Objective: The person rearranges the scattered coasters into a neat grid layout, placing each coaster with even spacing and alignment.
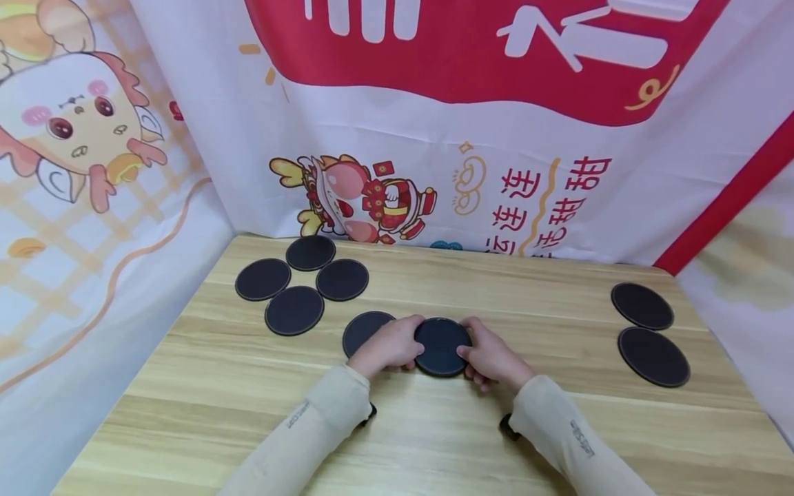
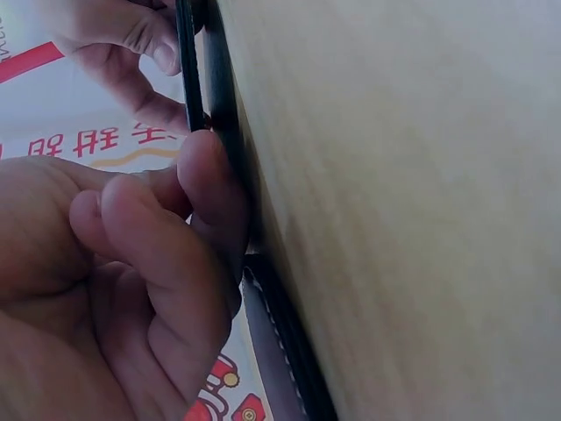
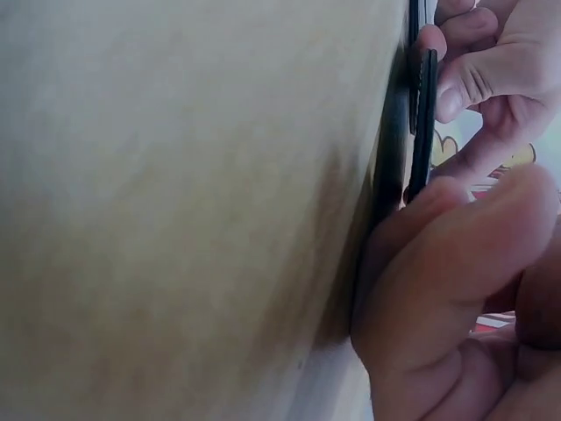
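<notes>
A round black coaster [image 1: 442, 348] with a stitched rim is held between both hands at the middle of the table. My left hand [image 1: 393, 342] pinches its left edge, thumb on top. From the opposite side my right hand [image 1: 493, 355] grips the right edge the same way. In the left wrist view the held coaster [image 2: 189, 66] appears edge-on, slightly above the wood; the right wrist view shows its dark edge [image 3: 424, 127] too. Whether it is one coaster or stacked ones I cannot tell. Another coaster [image 1: 364, 331] lies just left, partly covered by my left hand.
Several black coasters [image 1: 294, 311] lie in a ring at the table's back left. Two more coasters [image 1: 654, 356] lie at the right side. A printed white and red cloth [image 1: 397, 131] hangs behind the wooden table [image 1: 533, 289], with another cloth [image 1: 74, 241] on the left.
</notes>
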`<state>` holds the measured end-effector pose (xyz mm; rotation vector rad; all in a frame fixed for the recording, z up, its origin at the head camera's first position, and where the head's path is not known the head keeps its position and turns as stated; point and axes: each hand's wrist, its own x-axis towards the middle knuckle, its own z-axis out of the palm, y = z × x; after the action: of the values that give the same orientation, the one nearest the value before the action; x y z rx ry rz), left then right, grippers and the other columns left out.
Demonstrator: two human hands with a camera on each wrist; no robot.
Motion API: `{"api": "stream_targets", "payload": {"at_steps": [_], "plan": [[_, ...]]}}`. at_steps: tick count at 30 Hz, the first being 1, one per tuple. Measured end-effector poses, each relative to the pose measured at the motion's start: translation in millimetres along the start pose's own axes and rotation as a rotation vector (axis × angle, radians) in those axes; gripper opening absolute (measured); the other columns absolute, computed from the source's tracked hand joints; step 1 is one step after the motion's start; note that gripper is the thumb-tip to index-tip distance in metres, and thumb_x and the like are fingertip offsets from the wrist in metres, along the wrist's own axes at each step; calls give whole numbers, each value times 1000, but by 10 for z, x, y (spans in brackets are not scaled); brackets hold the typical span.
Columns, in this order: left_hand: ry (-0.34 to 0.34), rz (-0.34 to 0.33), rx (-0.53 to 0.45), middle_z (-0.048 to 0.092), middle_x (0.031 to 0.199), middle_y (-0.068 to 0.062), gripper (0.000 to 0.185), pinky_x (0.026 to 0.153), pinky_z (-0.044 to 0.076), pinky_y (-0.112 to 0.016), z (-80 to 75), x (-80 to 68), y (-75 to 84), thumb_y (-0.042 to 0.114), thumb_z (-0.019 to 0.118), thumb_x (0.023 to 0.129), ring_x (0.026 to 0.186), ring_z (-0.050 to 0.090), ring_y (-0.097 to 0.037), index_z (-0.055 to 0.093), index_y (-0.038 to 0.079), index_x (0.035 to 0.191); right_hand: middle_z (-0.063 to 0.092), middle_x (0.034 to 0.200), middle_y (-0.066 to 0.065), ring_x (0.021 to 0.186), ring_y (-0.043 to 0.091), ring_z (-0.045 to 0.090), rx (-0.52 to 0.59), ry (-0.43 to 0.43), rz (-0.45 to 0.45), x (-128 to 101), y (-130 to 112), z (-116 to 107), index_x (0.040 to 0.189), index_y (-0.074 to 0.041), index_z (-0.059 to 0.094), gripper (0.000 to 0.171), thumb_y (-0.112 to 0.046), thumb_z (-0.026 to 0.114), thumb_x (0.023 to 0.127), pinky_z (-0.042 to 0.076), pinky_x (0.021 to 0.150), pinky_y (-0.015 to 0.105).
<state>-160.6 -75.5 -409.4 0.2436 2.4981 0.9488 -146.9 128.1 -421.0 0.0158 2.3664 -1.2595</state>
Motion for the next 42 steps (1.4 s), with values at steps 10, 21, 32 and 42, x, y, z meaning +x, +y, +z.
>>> {"api": "stream_targets", "payload": {"at_steps": [10, 21, 32, 42], "plan": [[-34, -12, -52, 64, 64, -9, 61, 42, 49, -29, 0, 26, 7, 10, 59, 101, 44, 56, -19, 35, 12, 157, 60, 64, 16, 42, 19, 50, -37, 7, 15, 7, -41, 18, 146, -13, 38, 45, -8, 54, 105, 47, 37, 30], [-13, -21, -104, 53, 62, -4, 48, 43, 44, -26, -131, 67, -62, -3, 43, 93, 48, 48, -16, 51, 5, 141, 60, 63, 16, 41, 20, 51, -35, 14, 26, 37, -36, 62, 145, -14, 39, 45, -6, 54, 104, 47, 37, 31], [-10, -12, -176, 44, 55, -1, 49, 42, 42, -26, -119, 92, -88, -6, 42, 91, 39, 36, -12, 51, 6, 137, 60, 62, 16, 40, 19, 51, -63, 18, 2, 58, -68, 70, 147, -15, 40, 47, -6, 54, 104, 45, 35, 29], [-4, -27, -168, 45, 55, 0, 46, 42, 45, -27, -116, 111, -79, -2, 46, 93, 40, 40, -14, 52, 8, 138, 60, 62, 15, 40, 18, 48, -80, -3, 3, 57, -102, 63, 150, -16, 38, 49, -7, 54, 104, 42, 35, 27]]}}
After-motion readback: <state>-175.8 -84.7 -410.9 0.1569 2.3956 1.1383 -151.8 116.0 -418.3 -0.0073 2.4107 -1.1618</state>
